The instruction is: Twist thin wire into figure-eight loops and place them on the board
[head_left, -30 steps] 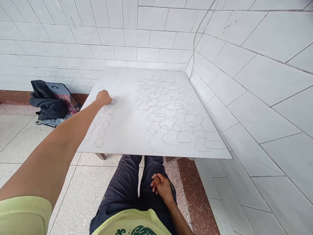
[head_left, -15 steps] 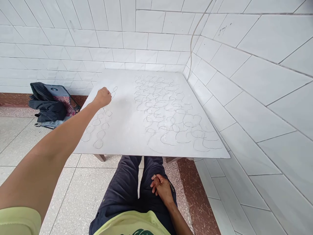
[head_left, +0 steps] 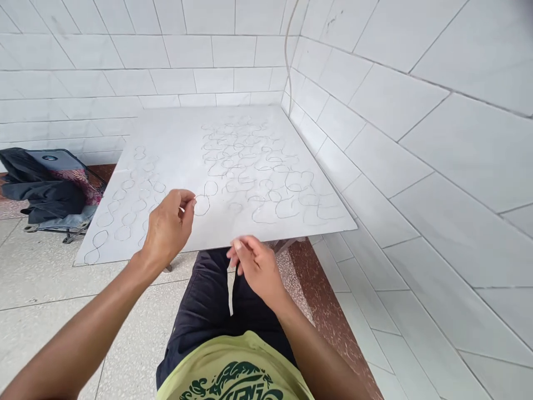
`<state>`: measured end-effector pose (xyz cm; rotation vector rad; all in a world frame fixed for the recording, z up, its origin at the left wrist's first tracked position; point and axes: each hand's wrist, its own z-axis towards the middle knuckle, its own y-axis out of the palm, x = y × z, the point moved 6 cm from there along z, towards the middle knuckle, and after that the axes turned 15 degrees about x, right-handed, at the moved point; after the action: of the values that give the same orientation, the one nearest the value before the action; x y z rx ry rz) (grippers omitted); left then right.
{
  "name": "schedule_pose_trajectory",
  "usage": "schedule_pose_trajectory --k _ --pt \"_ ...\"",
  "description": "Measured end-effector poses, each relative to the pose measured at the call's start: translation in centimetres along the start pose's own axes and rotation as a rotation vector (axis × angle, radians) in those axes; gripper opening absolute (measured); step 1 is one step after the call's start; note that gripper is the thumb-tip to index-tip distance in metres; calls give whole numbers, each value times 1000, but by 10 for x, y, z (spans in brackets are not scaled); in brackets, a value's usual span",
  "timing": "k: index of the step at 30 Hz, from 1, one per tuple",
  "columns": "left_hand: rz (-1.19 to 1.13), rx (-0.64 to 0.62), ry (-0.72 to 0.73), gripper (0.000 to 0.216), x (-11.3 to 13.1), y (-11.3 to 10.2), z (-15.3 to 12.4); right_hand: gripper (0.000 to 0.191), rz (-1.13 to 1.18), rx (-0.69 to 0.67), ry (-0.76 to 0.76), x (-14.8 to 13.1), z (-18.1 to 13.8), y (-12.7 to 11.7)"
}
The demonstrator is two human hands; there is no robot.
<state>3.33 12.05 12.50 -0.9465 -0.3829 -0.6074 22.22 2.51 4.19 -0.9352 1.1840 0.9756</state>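
My left hand (head_left: 170,225) is over the front left part of the white board (head_left: 175,133). Its thumb and forefinger pinch a thin wire figure-eight (head_left: 205,195), whose two loops stick out to the right of the fingertips. My right hand (head_left: 259,269) hovers at the board's front edge, above my lap, fingers loosely bent and slightly apart, with nothing visible in them. Rows of similar looped wires (head_left: 122,232) lie on the board's left side. A spread of tangled curved wires (head_left: 266,166) covers its right side.
White tiled walls (head_left: 375,155) border the board at the back and right. A grey cable (head_left: 287,55) runs down the corner. On the floor at left stands a folding chair (head_left: 79,183) with dark cloth (head_left: 41,191) over it.
My left hand has come back from the far left of the board towards me, now with a wire figure-eight pinched in it. My right hand has risen from my thigh to the board's edge. The view has swung right.
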Motion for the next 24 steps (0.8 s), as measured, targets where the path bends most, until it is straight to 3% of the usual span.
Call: schedule_pose_trajectory --k 3,8,13,16,24 --pt "-79 17 -21 25 10 2 -38 33 -189 39 -146 -23 23 7" --pt "-108 -19 -61 30 12 9 -74 34 -370 -41 -249 -23 25 20" --pt "-409 -281 -525 20 -12 31 -86 37 -608 -11 -374 -12 15 18" --pt "-632 -388 -702 14 -17 41 -91 36 -758 39 -410 -3 12 18" --pt "-866 -265 -856 19 -20 39 -105 34 -829 257 -431 19 6 23"
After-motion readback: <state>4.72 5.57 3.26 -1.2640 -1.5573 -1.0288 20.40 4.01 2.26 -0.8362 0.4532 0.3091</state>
